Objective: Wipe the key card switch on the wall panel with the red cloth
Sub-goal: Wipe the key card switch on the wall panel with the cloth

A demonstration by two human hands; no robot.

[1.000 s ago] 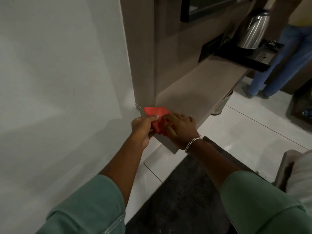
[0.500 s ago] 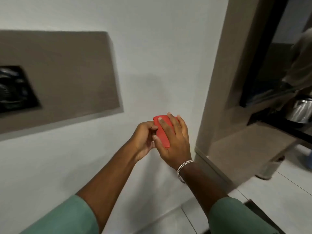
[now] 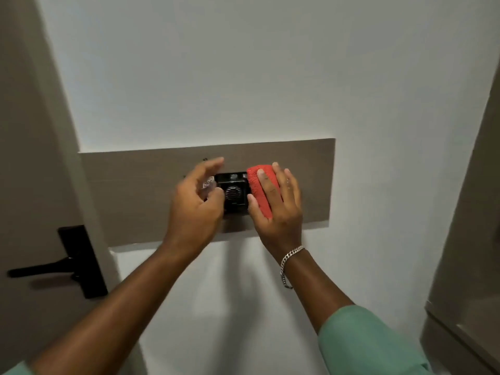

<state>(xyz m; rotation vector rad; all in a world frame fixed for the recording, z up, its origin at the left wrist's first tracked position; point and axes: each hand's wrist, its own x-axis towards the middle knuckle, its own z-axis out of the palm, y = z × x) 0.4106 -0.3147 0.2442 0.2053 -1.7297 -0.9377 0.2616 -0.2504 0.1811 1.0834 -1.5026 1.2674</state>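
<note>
The switch (image 3: 233,192), a glossy black square plate with a round ribbed grille, sits near the middle of the long, matte grey-brown wall panel (image 3: 135,196). It lies just left of my right hand (image 3: 276,209), whose fingers (image 3: 266,182) press the folded, ribbed red cloth (image 3: 258,186) flat against the switch's right edge, its long axis upright. My left hand (image 3: 194,209) is at the switch's left edge, fingers loosely curled, holding nothing. The right hand is the one placed to sweep the cloth leftward.
</note>
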